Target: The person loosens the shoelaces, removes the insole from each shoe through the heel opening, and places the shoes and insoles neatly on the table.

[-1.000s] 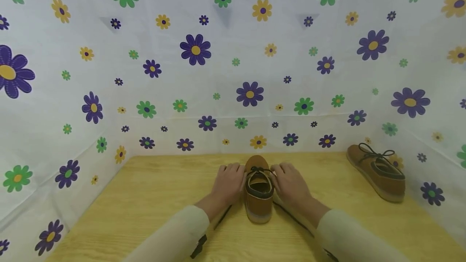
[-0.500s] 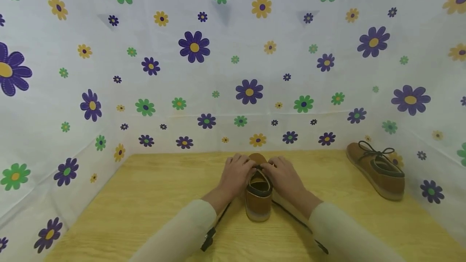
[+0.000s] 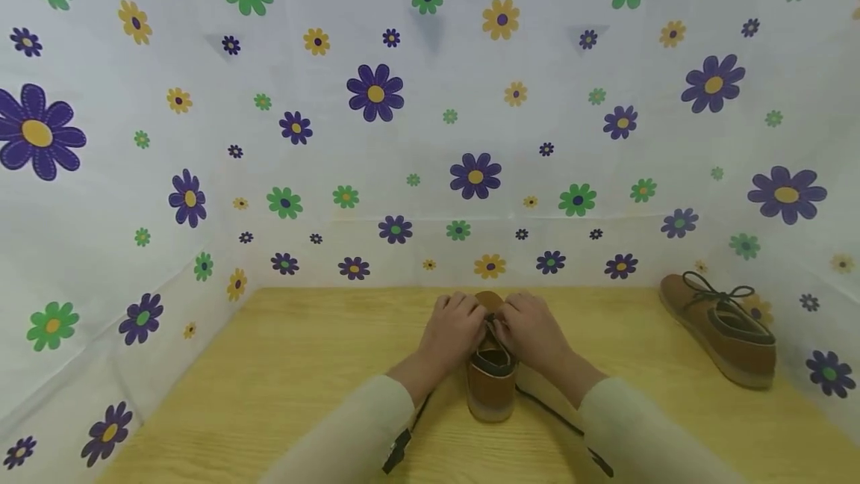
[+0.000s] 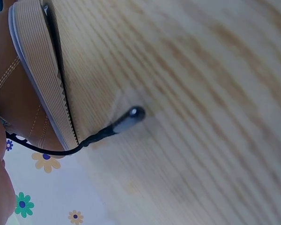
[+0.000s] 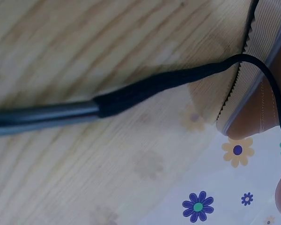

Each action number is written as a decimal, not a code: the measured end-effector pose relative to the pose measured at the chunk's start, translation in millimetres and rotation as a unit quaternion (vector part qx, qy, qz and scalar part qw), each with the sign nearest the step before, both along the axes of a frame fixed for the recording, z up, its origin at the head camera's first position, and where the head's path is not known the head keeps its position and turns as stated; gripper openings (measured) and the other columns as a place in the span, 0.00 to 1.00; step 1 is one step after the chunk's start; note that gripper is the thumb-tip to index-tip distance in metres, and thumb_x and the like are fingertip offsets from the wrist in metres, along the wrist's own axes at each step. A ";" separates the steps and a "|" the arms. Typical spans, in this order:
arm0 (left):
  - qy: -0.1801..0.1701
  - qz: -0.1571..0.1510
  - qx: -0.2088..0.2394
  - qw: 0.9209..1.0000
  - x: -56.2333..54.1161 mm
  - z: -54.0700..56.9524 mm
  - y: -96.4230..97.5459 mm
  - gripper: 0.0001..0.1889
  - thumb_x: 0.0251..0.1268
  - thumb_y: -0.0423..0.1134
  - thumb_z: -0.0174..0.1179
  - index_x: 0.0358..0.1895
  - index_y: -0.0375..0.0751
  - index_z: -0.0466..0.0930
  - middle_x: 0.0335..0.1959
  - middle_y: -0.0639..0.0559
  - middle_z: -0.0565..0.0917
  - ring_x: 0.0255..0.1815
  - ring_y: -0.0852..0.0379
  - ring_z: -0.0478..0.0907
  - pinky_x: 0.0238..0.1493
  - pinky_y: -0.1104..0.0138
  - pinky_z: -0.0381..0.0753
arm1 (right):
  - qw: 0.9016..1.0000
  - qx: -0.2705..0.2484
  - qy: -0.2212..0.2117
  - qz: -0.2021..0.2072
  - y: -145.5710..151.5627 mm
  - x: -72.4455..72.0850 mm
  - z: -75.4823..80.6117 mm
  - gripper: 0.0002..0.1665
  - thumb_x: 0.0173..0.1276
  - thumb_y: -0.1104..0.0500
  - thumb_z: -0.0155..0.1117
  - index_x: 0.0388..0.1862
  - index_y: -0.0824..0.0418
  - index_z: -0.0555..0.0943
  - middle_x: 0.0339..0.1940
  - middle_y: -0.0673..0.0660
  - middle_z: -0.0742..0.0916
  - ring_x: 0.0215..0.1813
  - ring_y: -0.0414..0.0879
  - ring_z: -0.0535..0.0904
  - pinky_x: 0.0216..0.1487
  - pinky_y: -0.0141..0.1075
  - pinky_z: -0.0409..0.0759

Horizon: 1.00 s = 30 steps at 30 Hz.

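Observation:
A brown lace-up shoe (image 3: 491, 392) stands mid-table, its heel toward me and its toe near the back wall. My left hand (image 3: 452, 331) and right hand (image 3: 534, 331) meet over its front, fingers curled at the dark shoelace and appearing to pinch it. They cover most of the lacing. In the left wrist view a lace end (image 4: 100, 134) with a shiny tip hangs beside the ribbed sole (image 4: 42, 65). A similar black lace end (image 5: 154, 84) stretches across the right wrist view from the other side of the shoe, close to the camera.
A second brown shoe (image 3: 728, 338), its lace tied in a bow, stands at the right back of the wooden table (image 3: 322, 364). White cloth (image 3: 430, 140) printed with flowers rises as walls behind and at both sides.
Both hands have moved from the shoe's sides inward and over its lacing, and their fingers now meet at the lace. The head view has shifted slightly. The second shoe stays put.

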<state>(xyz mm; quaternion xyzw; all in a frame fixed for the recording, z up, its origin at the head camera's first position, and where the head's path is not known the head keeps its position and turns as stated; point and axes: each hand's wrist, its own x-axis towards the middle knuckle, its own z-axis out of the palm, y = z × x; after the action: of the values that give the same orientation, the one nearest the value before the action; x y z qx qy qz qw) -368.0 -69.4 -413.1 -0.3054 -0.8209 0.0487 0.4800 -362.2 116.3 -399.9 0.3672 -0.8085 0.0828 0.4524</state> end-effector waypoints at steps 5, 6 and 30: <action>0.031 0.024 -0.007 0.999 -0.5 7.6 -3.3 0.05 0.64 0.44 0.65 0.34 0.50 0.82 0.35 0.57 0.83 0.39 0.56 0.77 0.46 0.59 0.73 | 1.000 -0.006 0.002 -0.015 -7.2 -5.9 1.7 0.09 0.52 0.63 0.74 0.24 0.63 0.80 0.24 0.53 0.79 0.28 0.48 0.73 0.31 0.38 0.71; 0.041 0.028 -0.005 0.999 0.6 7.6 -3.8 0.05 0.64 0.44 0.65 0.33 0.50 0.82 0.35 0.57 0.83 0.39 0.56 0.78 0.46 0.59 0.73 | 1.000 -0.009 0.003 -0.015 -8.2 -6.6 0.4 0.09 0.51 0.63 0.74 0.23 0.62 0.80 0.23 0.53 0.79 0.28 0.48 0.73 0.30 0.38 0.71; 0.017 0.115 -0.051 0.992 13.4 -10.4 13.9 0.14 0.57 0.49 0.68 0.23 0.49 0.73 0.25 0.56 0.75 0.30 0.56 0.68 0.42 0.61 0.67 | 0.994 0.022 -0.015 -0.109 0.3 5.4 -20.9 0.09 0.52 0.57 0.64 0.25 0.59 0.73 0.25 0.53 0.76 0.28 0.49 0.69 0.29 0.39 0.64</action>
<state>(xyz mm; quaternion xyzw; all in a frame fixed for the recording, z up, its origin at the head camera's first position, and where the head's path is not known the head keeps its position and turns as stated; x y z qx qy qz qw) -354.6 -55.5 -423.6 -0.2325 -0.8389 0.1501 0.4687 -356.8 116.6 -420.8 0.2851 -0.8521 0.0209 0.4385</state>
